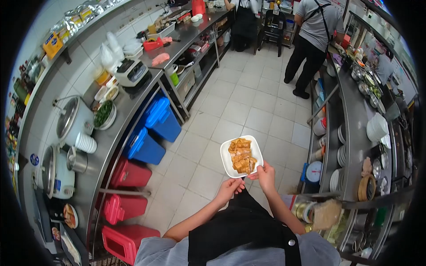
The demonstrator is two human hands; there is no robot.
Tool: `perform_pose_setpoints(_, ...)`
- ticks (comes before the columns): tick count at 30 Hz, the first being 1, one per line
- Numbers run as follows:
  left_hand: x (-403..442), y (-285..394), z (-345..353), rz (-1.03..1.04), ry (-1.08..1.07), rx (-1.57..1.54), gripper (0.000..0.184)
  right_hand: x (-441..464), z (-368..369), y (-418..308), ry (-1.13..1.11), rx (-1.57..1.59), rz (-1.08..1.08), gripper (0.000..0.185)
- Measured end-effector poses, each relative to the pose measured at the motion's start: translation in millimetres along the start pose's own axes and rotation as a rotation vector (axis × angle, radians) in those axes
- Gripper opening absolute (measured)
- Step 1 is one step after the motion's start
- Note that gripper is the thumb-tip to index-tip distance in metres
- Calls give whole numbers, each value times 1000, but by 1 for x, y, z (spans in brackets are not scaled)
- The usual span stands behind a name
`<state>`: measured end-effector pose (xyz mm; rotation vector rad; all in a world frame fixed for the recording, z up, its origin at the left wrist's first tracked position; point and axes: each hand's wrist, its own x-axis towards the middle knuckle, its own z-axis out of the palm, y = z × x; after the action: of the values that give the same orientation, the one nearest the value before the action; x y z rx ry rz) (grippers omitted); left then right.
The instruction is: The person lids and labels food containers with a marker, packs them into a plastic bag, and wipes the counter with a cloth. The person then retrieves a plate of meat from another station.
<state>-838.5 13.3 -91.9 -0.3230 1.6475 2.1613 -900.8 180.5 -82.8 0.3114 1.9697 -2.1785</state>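
A white square plate (225, 156) holds sliced, golden-brown cooked meat (242, 156) in a row of pieces. My right hand (265, 175) grips the plate at its near right corner, thumb on the rim and fingers underneath. Just below the plate's near edge is my left hand (227, 190), its fingers curled together. Whether it touches the plate or pinches something small is hidden. The plate is in front of my black apron (242, 232), above the tiled floor.
A steel counter (126, 99) on the left carries rice cookers (62, 177), cups (85, 142) and a bowl of chopped greens (104, 114). Blue bins (162, 119) and red bins (131, 172) stand beneath. Shelves with plates (341, 156) line the right. A co-worker (313, 35) stands ahead.
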Motion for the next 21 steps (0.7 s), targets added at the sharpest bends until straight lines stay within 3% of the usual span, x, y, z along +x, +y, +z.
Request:
perform_pose_setpoints(2, 47, 9, -22, 38, -45, 54, 29, 49, -3, 0, 6, -15, -8, 32)
perform_pose_setpoints(4, 96, 10, -57, 109, -61, 297, 24, 93, -8, -12, -23, -39, -27, 32)
perform_pose_setpoints(7, 159, -22, -138, 52, 192, 520, 24, 165, -10, -41, -70, -88, -15, 32)
perform_pose_setpoints(9, 189, -86, -224, -98, 356, 613, 24, 212, -7, -60, -103, -93, -3, 33)
perform_pose_setpoints(10, 186, -93, -244, -154, 440, 418, 24, 243, -4, -68, -114, -90, -8, 33)
perform_pose_setpoints(11, 179, -110, -269, -239, 527, 437, 25, 269, 0, -76, -138, -86, 18, 32)
perform_pose_setpoints(12, 161, -119, -288, -228, 466, 1049, 27, 290, 3, -81, -160, -85, 55, 32)
perform_pose_setpoints(13, 152, -120, -306, -381, 84, 1674, 25, 315, 9, -86, -180, -109, 64, 32)
perform_pose_setpoints(14, 135, -120, -304, -622, 28, 1704, 22, 334, 14, -92, -186, -124, 73, 32)
perform_pose_setpoints(16, 118, -110, -299, -888, 250, 1152, 22, 381, 29, -107, -210, -101, 65, 33)
perform_pose_setpoints(18, 121, -100, -294, -993, 456, 742, 22, 425, 41, -113, -233, -103, 68, 32)
perform_pose_setpoints(21, 177, -76, -300, -1009, 434, 629, 23, 482, 56, -121, -212, -56, 81, 28)
